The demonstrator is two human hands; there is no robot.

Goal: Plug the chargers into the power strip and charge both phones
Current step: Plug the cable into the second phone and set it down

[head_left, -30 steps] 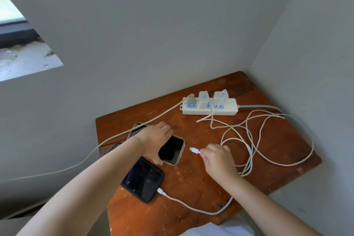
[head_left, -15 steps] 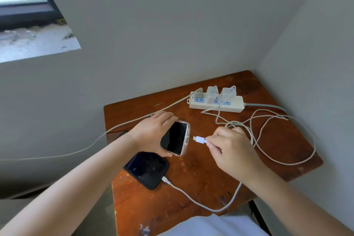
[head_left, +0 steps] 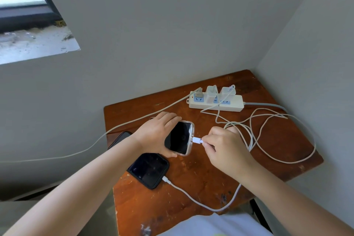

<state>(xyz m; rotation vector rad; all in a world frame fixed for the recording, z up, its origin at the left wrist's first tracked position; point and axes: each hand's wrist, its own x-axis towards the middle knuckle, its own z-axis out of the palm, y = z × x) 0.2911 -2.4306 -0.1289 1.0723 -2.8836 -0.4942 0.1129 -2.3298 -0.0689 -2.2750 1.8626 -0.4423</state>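
Observation:
My left hand (head_left: 156, 133) grips a clear-cased phone (head_left: 180, 138), lifted and tilted above the wooden table (head_left: 191, 184). My right hand (head_left: 224, 149) pinches a white cable plug (head_left: 197, 140) whose tip touches the phone's bottom edge. A black phone (head_left: 148, 169) lies flat below it with a white cable (head_left: 191, 197) plugged into it. The white power strip (head_left: 216, 102) sits at the back with two white chargers (head_left: 211, 92) (head_left: 228, 90) standing in it. A third dark phone (head_left: 119, 139) peeks out under my left forearm.
Loose white cable loops (head_left: 268, 136) lie over the table's right half. The strip's grey cord (head_left: 268, 104) runs right toward the wall, and another cord (head_left: 115, 130) leaves the table's left edge. Walls close in behind and on the right. A window sill (head_left: 34, 44) is upper left.
My left hand lifted the clear-cased phone off the table and tilted it. My right hand brought the plug leftward until it met the phone's bottom edge.

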